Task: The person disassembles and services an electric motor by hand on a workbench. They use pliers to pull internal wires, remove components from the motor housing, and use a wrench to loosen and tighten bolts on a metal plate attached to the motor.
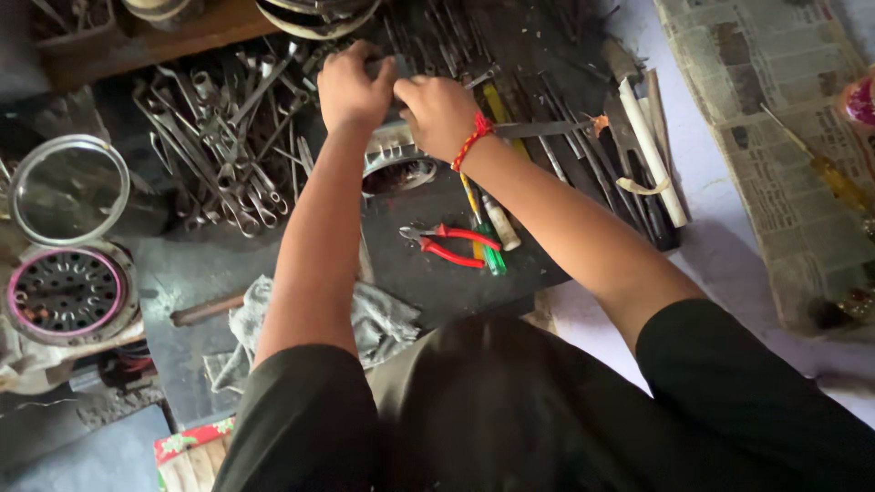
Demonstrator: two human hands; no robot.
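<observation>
My left hand (351, 88) and my right hand (439, 114) are closed side by side on a small dark metal part (387, 66) held above a round chrome-rimmed part (398, 166). A red thread band circles my right wrist. Red-handled pliers (448, 245) lie on the dark mat just below my hands, next to a green-handled screwdriver (489, 248). What exactly sits between my fingers is hidden.
A pile of spanners (223, 146) lies at the left, files and long tools (629, 155) at the right. A glass-fronted ring (68, 189) and a perforated round disc (66, 292) sit far left. A grey rag (383, 321) lies near me; newspaper (784, 118) covers the right.
</observation>
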